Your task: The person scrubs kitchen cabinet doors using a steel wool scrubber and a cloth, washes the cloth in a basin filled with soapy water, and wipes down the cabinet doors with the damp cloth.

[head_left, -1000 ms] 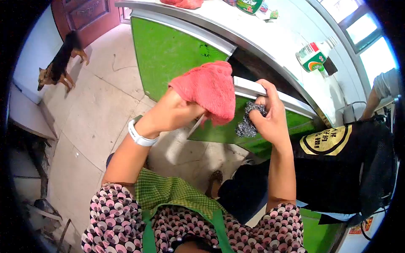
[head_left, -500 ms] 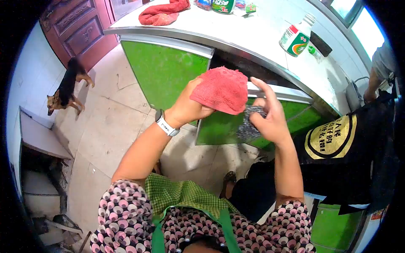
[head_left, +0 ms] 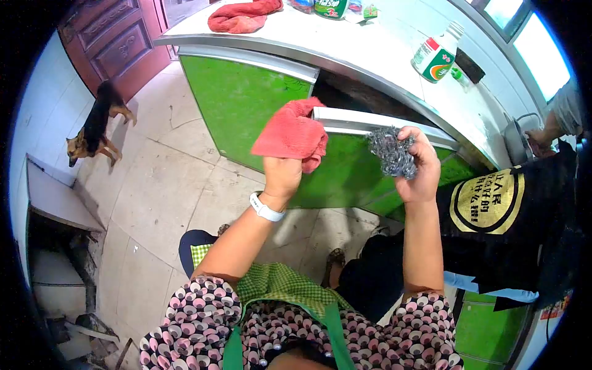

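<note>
Red cloth (head_left: 290,134): bunched in my left hand (head_left: 283,176), which is closed around it, and folded against the left end of a pale metal rail (head_left: 376,120) that caps a green panel (head_left: 342,169). Metal scourer (head_left: 393,152): pinched between thumb and fingers of my right hand (head_left: 422,165), beside the rail farther right; whether it touches the metal I cannot tell. The step in hand, as I judge it, is cloth contact at the rail's end. Moving the cloth along the rail calls for snug folds over the metal, with the scourer kept out of its path. Above the panel, a dark opening lies beneath the front edge of the table (head_left: 370,55). A second red cloth (head_left: 240,17) lies near the table's left corner; a green-and-white bottle (head_left: 435,58) is toward its back edge. At right, another person's hand (head_left: 542,138) is beside a metal pan (head_left: 517,145).
</note>
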The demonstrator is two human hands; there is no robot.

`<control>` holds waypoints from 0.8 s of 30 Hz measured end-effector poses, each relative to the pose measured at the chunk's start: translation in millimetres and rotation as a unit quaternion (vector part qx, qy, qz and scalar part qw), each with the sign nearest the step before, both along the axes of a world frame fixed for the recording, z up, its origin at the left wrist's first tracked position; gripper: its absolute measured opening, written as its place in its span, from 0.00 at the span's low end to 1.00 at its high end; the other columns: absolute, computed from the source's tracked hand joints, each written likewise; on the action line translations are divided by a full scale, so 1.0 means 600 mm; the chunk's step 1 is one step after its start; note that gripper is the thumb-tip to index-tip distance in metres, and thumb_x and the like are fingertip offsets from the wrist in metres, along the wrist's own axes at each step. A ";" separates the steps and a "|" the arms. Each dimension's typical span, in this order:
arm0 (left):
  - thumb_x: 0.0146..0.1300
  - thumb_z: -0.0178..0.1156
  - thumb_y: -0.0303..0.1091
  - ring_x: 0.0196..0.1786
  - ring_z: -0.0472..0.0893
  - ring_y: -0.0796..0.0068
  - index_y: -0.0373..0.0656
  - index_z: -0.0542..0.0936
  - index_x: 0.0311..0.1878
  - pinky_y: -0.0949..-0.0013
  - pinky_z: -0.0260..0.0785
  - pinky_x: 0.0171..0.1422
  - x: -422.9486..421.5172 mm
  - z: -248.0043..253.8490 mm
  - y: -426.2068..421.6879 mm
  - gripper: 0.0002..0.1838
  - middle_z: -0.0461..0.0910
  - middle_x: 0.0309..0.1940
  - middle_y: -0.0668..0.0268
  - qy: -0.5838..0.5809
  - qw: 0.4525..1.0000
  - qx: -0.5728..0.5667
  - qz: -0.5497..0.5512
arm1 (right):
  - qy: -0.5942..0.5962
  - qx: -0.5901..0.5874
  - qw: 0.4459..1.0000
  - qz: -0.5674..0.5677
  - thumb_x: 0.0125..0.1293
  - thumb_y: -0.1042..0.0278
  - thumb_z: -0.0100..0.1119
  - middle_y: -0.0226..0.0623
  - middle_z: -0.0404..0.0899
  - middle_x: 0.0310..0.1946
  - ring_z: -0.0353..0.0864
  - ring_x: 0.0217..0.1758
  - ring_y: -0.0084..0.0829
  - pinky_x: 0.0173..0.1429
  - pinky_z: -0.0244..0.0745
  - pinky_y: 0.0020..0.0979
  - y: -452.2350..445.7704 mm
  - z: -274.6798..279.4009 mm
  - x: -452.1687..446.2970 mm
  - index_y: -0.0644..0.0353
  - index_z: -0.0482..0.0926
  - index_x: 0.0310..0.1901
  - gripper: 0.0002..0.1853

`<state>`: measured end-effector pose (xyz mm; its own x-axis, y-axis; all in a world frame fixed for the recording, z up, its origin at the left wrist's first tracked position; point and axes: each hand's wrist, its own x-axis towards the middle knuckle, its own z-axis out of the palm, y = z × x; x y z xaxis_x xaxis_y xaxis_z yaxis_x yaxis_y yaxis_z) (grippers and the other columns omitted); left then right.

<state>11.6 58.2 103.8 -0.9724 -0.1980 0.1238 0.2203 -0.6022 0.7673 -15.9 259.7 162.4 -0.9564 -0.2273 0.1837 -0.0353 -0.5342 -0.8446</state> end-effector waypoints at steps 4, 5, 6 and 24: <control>0.54 0.57 0.23 0.41 0.75 0.71 0.35 0.73 0.46 0.69 0.67 0.48 -0.017 -0.072 -0.016 0.14 0.77 0.37 0.65 0.001 0.992 -0.128 -0.020 | -0.029 0.012 0.999 -0.028 0.49 0.77 0.39 0.39 0.71 0.29 0.71 0.30 0.28 0.39 0.69 0.26 -0.015 -0.001 0.004 0.67 0.70 0.28 0.08; 0.53 0.57 0.23 0.42 0.76 0.69 0.35 0.73 0.46 0.69 0.67 0.48 -0.012 -0.086 -0.013 0.15 0.77 0.37 0.63 0.099 0.960 -0.252 0.068 | 0.022 0.072 0.997 -0.012 0.49 0.77 0.39 0.38 0.72 0.28 0.70 0.30 0.26 0.38 0.68 0.25 -0.010 -0.005 0.003 0.66 0.71 0.27 0.08; 0.52 0.57 0.22 0.42 0.76 0.66 0.34 0.73 0.45 0.68 0.67 0.48 -0.007 -0.095 -0.009 0.15 0.77 0.38 0.61 0.192 0.896 -0.370 0.153 | 0.074 0.129 0.989 0.004 0.49 0.76 0.40 0.37 0.72 0.27 0.69 0.29 0.24 0.37 0.66 0.24 -0.009 -0.004 0.007 0.65 0.71 0.26 0.08; 0.47 0.52 0.23 0.54 0.71 0.61 0.40 0.72 0.50 0.62 0.63 0.57 -0.004 -0.162 -0.164 0.22 0.74 0.48 0.58 0.247 0.891 -0.376 -0.049 | 0.409 0.463 0.747 -0.247 0.46 0.79 0.55 0.40 0.72 0.25 0.73 0.27 0.37 0.32 0.70 0.32 -0.062 -0.043 0.027 0.62 0.75 0.34 0.10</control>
